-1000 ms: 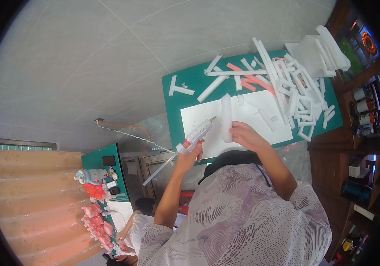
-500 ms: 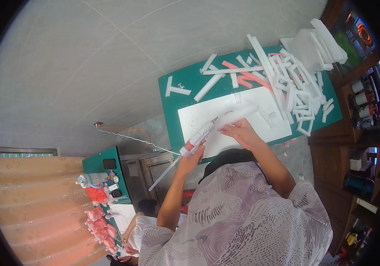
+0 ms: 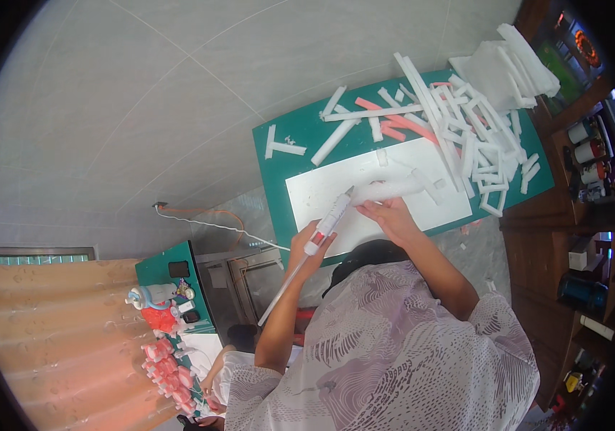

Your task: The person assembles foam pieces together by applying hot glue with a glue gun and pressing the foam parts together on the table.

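Observation:
My left hand (image 3: 306, 248) is closed round a white hot glue gun (image 3: 332, 220) with a red band. A long translucent glue stick (image 3: 281, 290) sticks out of its back end toward me. The nozzle is at the left end of a white foam strip (image 3: 388, 189); I cannot tell whether the two touch. My right hand (image 3: 392, 220) pinches the near side of that strip with thumb and fingers. Below both hands lies a white board (image 3: 306, 188) on a green table (image 3: 270, 159).
Many white foam pieces and frames (image 3: 481, 147), with pink strips (image 3: 398, 123), cover the table's far and right parts. Foam sheets (image 3: 497, 80) are stacked at the far right. A white cord (image 3: 228, 230) runs from a wall socket. Another person (image 3: 234, 377) works at a second table, lower left.
The glue gun has turned, its body rolled and its trailing glue stick swung right. My left hand has shifted with it. The right hand still holds the foam strip.

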Demonstrator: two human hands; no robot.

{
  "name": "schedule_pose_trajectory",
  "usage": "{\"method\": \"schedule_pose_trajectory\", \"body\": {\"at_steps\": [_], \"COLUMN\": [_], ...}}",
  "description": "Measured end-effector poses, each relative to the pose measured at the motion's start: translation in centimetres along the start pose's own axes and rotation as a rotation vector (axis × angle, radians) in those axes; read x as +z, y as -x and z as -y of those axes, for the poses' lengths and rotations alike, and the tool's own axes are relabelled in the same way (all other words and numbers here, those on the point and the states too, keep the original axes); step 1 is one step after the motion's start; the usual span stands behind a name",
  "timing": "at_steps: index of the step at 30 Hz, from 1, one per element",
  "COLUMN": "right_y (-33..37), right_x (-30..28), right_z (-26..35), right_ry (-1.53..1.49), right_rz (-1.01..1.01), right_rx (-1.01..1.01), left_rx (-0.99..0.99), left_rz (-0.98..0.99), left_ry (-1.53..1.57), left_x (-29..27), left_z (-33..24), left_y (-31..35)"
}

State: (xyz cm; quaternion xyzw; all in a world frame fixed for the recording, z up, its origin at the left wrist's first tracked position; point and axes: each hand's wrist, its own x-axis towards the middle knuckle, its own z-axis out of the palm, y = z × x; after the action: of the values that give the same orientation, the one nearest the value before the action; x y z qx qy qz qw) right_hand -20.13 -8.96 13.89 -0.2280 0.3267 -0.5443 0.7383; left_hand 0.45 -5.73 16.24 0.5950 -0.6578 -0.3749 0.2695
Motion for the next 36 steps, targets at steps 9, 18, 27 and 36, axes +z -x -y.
{"method": "schedule_pose_trajectory", "body": {"at_steps": [9, 18, 27, 36], "right_y": [-0.2, -0.2, -0.3, -0.2], "right_x": [-0.6, -1.8, -2.3, -2.5], "right_z": [0.5, -0.5, -1.3, -1.4], "right_ry": [-0.021, -0.247, -0.325, -0.193], "right_rz": [0.02, -0.015, -0.144, -0.163], "right_rx": [-0.028, 0.107, 0.141, 0.071], "left_rx": [0.241, 0.44, 0.487, 0.594], "left_rz": [-0.094, -0.107, -0.066, -0.104], "left_ry": [-0.156, -0.335, -0.809, -0.99], "left_x": [0.1, -0.2, -1.5, -2.0], "left_z": [0.6, 1.3, 0.2, -0.4], "left_y": [-0.3, -0.5, -0.6, -1.0]}}
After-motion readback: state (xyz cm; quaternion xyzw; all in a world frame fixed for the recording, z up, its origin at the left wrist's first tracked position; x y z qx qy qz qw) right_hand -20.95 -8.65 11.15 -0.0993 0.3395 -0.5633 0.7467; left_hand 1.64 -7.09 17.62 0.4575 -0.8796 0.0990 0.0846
